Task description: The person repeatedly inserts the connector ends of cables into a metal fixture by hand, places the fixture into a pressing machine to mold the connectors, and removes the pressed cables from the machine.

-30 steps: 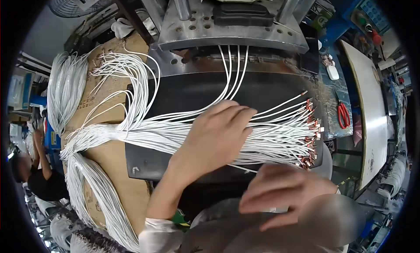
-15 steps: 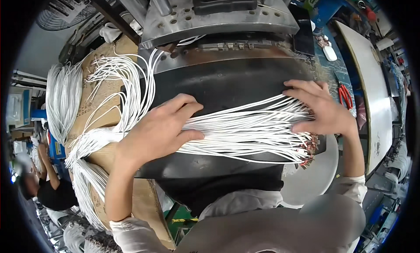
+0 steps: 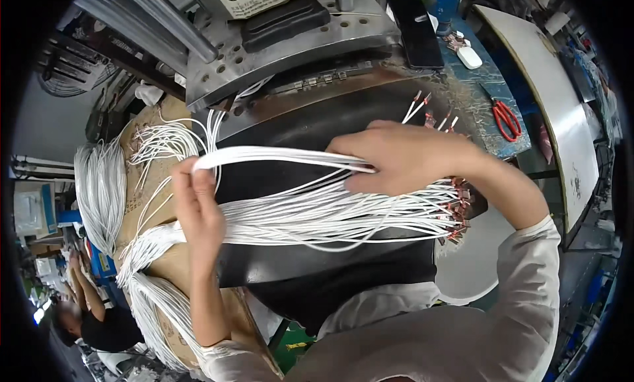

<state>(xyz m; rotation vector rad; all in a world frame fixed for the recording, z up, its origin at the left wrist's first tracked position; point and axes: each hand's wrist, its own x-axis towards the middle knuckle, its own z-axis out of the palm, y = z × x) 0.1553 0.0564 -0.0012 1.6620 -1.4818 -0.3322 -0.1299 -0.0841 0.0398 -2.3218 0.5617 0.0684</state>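
Two closed grips are seen nearest the body. By the left hand (image 3: 198,217), a lifted sheaf of white wires (image 3: 277,155) is pinched between thumb and fingers, and the same sheaf is enclosed farther along by the right hand (image 3: 403,154), with the thumb on the near side; how hard it is pressed cannot be told. Half a second ago, both hands were spread over wires lying flat; now a portion has been raised and drawn out between them. By this, it may be judged, a small group has been singled out from the rest.

Just beneath, the main spread of wires (image 3: 343,217) is left lying across the black mat (image 3: 284,127), its copper-coloured ends gathered at the right. Past the right hand, a few tipped ends (image 3: 415,106) are shown; whether all belong to the sheaf is unclear.

Beyond the mat, a row of small metal blocks (image 3: 330,80) is set just below the near edge of the steel press plate (image 3: 290,45). Beside the plate, a dark phone (image 3: 416,35) is laid.
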